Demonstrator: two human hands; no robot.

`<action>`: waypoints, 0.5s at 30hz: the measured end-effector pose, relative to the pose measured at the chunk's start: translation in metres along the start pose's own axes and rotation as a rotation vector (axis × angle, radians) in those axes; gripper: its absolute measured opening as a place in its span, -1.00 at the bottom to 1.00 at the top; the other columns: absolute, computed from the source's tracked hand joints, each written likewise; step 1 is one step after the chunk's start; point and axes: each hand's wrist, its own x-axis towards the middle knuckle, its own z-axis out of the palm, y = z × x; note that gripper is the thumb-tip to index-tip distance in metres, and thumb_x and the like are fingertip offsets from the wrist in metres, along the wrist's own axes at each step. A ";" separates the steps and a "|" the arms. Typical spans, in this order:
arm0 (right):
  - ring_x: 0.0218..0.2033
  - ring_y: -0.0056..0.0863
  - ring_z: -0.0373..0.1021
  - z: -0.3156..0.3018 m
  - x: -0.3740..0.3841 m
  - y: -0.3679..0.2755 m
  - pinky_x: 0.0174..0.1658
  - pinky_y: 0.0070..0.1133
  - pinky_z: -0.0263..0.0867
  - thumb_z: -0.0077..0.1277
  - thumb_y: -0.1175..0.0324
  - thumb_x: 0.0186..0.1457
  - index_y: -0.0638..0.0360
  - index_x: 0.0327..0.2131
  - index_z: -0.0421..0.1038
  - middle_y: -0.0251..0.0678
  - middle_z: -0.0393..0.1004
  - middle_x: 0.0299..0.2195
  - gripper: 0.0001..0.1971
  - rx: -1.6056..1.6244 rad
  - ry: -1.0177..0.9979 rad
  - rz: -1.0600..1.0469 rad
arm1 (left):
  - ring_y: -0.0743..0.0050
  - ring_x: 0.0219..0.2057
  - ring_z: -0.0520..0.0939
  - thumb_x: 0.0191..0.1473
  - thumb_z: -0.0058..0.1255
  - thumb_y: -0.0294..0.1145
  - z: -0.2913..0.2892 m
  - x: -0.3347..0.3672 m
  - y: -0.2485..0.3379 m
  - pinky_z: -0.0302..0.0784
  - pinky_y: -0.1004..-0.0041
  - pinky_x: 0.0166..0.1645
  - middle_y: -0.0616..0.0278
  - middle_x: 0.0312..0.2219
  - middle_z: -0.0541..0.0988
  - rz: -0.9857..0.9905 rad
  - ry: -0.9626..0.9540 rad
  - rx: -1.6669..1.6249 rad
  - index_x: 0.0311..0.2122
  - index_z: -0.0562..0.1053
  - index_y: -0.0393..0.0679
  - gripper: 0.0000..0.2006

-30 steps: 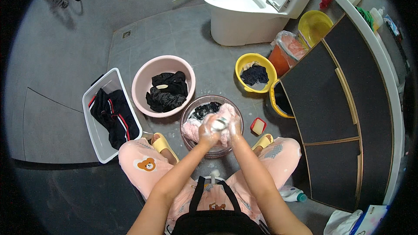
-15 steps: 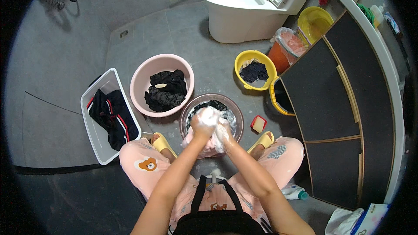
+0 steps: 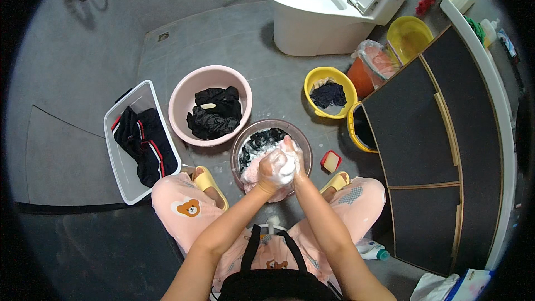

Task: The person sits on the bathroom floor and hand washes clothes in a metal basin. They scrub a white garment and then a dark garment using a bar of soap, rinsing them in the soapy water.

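Note:
Pink soapy cloth (image 3: 252,174) lies bunched over the near side of a translucent brownish basin (image 3: 234,159) between my feet. My left hand (image 3: 272,168) is closed around a foam-covered bunch of it. Pressed close against the same bunch, my right hand (image 3: 297,159) grips it from the other side. White suds coat both hands and hide most of the fingers. Beyond them, wet black cloth (image 3: 262,141) sits in the foam of the basin.
Black clothes fill part of a pink basin (image 3: 177,106), and a white bin (image 3: 129,187) at left holds dark garments. Right of my basin are a soap bar (image 3: 331,161) in a red dish and a yellow basin (image 3: 349,86) with dark cloth. A dark cabinet (image 3: 426,150) borders the right.
Both hands have shifted slightly right and nearer together, working the foamy pink cloth. More of the black cloth in the basin shows now. The whole view has tilted a little.

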 end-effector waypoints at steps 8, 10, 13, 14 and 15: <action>-0.22 -0.52 0.26 0.024 -0.024 -0.010 -0.14 -0.59 0.18 -0.12 0.13 -0.01 0.36 -0.17 0.25 -0.32 0.34 -0.27 -0.55 -0.687 -0.404 -0.163 | 0.42 -0.51 0.45 -0.17 -0.10 -0.50 -0.058 0.046 -0.082 0.36 0.50 -0.45 0.24 -0.59 0.42 -0.140 -0.094 0.177 -0.54 0.39 -0.21 -0.96; -0.29 -0.44 0.30 0.012 -0.024 -0.024 -0.21 -0.54 0.22 0.03 0.05 -0.22 0.39 -0.28 0.29 -0.18 0.38 -0.35 -0.45 -1.292 -0.453 -0.113 | 0.46 -0.47 0.46 -0.14 -0.09 -0.48 -0.056 0.045 -0.093 0.38 0.52 -0.40 0.27 -0.55 0.44 -0.436 -0.080 -0.176 -0.48 0.40 -0.22 -0.92; -0.38 -0.40 0.33 0.004 -0.030 -0.041 -0.28 -0.54 0.25 0.08 0.10 -0.32 0.31 -0.35 0.32 -0.19 0.39 -0.43 -0.51 -1.378 -0.411 -0.246 | 0.57 -0.43 0.45 -0.10 -0.03 -0.40 -0.023 0.050 -0.019 0.38 0.56 -0.35 0.34 -0.49 0.45 -0.713 -0.019 -0.418 -0.40 0.40 -0.20 -0.87; -0.38 -0.44 0.33 -0.005 -0.019 -0.022 -0.28 -0.57 0.25 0.06 0.23 -0.30 0.28 -0.30 0.30 -0.26 0.38 -0.42 -0.57 -1.162 -0.293 -0.379 | 0.59 -0.41 0.44 -0.11 0.00 -0.37 -0.022 0.047 -0.014 0.36 0.56 -0.31 0.34 -0.46 0.44 -0.655 -0.122 -0.491 -0.34 0.37 -0.17 -0.81; -0.37 -0.48 0.33 -0.020 -0.005 -0.003 -0.27 -0.59 0.25 0.04 0.36 -0.27 0.25 -0.25 0.27 -0.33 0.37 -0.40 -0.60 -0.952 -0.191 -0.521 | 0.60 -0.39 0.43 -0.12 0.02 -0.38 -0.016 0.044 -0.002 0.35 0.56 -0.29 0.35 -0.44 0.43 -0.637 -0.211 -0.540 -0.32 0.36 -0.16 -0.79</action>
